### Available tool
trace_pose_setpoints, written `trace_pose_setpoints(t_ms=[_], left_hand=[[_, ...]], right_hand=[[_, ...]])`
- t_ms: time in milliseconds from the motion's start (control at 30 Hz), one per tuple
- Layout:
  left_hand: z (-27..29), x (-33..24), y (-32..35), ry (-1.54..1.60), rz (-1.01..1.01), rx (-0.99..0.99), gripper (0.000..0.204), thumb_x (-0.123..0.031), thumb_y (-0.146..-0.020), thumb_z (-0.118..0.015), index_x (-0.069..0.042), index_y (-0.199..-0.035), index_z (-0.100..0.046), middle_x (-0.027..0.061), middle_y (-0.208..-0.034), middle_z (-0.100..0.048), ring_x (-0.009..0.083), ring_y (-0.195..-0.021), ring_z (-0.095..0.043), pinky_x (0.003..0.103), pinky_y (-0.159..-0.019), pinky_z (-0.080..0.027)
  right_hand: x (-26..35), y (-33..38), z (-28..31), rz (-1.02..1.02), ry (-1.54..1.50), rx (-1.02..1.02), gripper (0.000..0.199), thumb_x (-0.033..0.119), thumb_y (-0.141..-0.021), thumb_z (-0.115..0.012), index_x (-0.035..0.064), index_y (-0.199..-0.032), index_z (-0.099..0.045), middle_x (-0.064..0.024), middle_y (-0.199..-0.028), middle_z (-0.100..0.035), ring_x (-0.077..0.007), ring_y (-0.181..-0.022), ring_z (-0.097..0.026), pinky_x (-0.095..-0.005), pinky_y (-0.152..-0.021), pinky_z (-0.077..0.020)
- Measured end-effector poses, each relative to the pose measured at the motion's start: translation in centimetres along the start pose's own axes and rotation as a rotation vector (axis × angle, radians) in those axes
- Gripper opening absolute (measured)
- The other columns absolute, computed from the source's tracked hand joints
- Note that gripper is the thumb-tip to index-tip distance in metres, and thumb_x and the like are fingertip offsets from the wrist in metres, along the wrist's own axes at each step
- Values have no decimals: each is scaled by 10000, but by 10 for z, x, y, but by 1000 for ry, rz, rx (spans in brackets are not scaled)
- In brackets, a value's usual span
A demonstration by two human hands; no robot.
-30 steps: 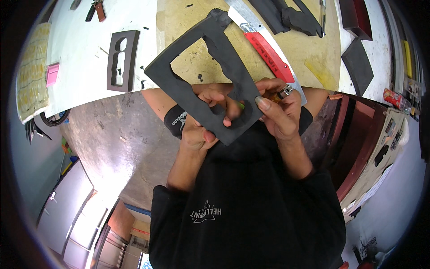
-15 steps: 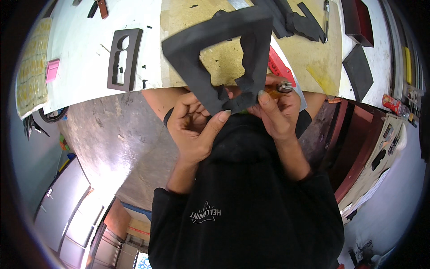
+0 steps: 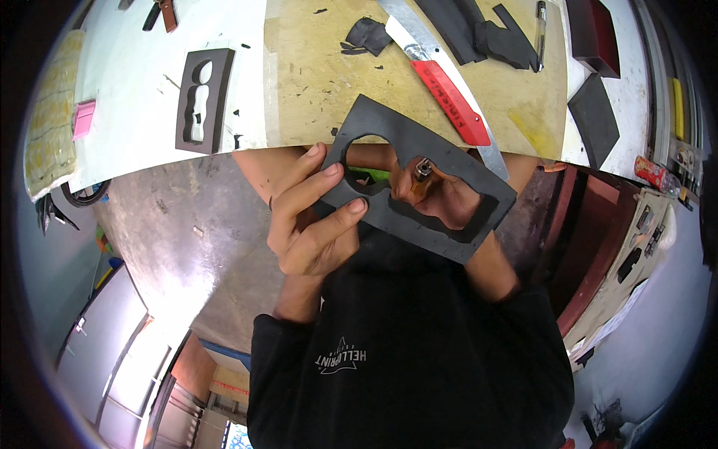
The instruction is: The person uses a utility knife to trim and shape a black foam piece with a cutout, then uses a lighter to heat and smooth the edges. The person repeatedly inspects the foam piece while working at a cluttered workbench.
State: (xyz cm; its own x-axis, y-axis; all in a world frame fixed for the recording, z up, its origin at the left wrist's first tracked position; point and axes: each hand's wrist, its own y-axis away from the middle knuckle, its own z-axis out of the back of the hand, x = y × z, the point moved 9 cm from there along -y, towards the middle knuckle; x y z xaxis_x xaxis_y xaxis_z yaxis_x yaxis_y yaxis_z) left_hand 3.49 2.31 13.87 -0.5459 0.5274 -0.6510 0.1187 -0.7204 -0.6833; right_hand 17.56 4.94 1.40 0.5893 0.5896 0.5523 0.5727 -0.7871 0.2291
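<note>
A thick dark-grey foam piece (image 3: 419,136) is tilted above the near table edge. It has a rounded cutout at one end and a longer wavy-edged cutout beside it. My left hand (image 3: 314,224) grips the rounded-cutout end, fingertips lying on its face. Behind the foam is my right hand (image 3: 453,200), partly visible through the longer cutout. Its curled fingers hold what looks like a lighter (image 3: 423,169), with a metal top and orange-brown body. A small green patch, too hidden to name, shows through the rounded cutout.
On the table, a long metal strip with a red-and-white part (image 3: 449,93) lies just beyond the foam. Black scraps (image 3: 366,36) and a pen (image 3: 541,34) lie farther back. A similar cut-out block (image 3: 217,101) is at left, a dark red box (image 3: 594,37) at right.
The foam piece has turned and tilted, now showing its flat face with both cutouts. My left hand has shifted to its end; my right hand is now behind it. The red-and-white part is uncovered.
</note>
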Motion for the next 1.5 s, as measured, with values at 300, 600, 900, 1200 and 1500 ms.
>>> trace_pose_setpoints(t_ms=[300,600,900,1200,1500], left_hand=[[2,2,1,70,37,32,198,65,-685,-765,-66,-804,-676,186,-1029,-657,436,-1023,-646,449,-879,-557],[2,0,-2,119,11,36,164,53,-710,-759,-47,-794,-660,204,-1047,-657,443,-1030,-641,474,-899,-551],[1,6,-2,177,59,26,174,87,-693,-753,-24,-777,-649,221,-1068,-653,458,-1048,-629,492,-903,-541],[1,8,-2,170,74,25,170,94,-694,-749,-14,-774,-645,226,-1065,-652,451,-1057,-627,483,-922,-533],[0,10,-1,172,66,40,188,145,-697,-704,-2,-797,-645,244,-1068,-646,453,-1051,-630,488,-913,-534]], right_hand=[[-12,6,-18,-72,-351,-35,487,406,-971,-518,-17,-1212,-490,-143,-909,-600,-189,-784,-604,-258,-696,-497],[-15,10,-21,-48,-323,-1,475,382,-976,-503,-12,-1240,-469,-149,-1032,-566,-210,-870,-580,-282,-770,-478],[-17,8,-25,12,-660,339,482,270,-1007,-462,-13,-1388,-378,-168,-1332,-508,-256,-1172,-558,-341,-1018,-481],[-23,7,-16,-21,-511,388,464,304,-1018,-438,1,-1367,-396,-166,-1278,-535,-220,-1175,-554,-317,-1013,-474],[-14,-2,-17,-68,-136,109,514,473,-985,-434,3,-1174,-521,-136,-1025,-617,-194,-843,-610,-262,-699,-511]])
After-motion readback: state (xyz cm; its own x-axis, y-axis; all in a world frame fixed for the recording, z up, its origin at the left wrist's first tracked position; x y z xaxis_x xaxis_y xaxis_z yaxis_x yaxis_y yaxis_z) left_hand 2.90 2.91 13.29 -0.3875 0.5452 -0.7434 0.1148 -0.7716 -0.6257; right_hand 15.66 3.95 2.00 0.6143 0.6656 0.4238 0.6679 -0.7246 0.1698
